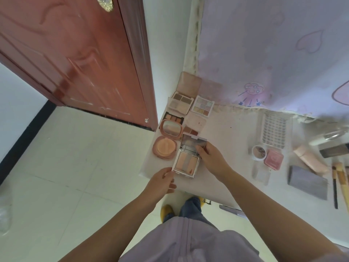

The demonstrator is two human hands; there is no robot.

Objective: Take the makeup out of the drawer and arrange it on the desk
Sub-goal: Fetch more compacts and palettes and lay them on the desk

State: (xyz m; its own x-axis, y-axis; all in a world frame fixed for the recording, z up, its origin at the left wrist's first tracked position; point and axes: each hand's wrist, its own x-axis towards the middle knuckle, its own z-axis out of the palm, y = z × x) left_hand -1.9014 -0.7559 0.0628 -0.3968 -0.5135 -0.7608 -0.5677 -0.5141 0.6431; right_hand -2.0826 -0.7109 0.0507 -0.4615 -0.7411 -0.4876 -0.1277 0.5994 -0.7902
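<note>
An open white square palette (pixel 186 163) with peach and grey pans rests at the desk's (pixel 232 129) front left corner. My left hand (pixel 162 181) pinches its near left corner. The fingers of my right hand (pixel 211 157) grip its raised mirrored lid (pixel 192 143). Behind the palette lie an open round peach compact (pixel 164 147), a brown-toned palette (pixel 181 102) and a pastel eyeshadow palette (pixel 203 106). The drawer is not in view.
On the desk's right part lie a lash tray (pixel 273 130), a small round jar (pixel 259 152), a pink compact (pixel 273 159), a grey pouch (pixel 307 183), brushes (pixel 338 178) and a peach tube (pixel 309 160). A red door (pixel 75 53) stands at the left; my feet are below the desk edge.
</note>
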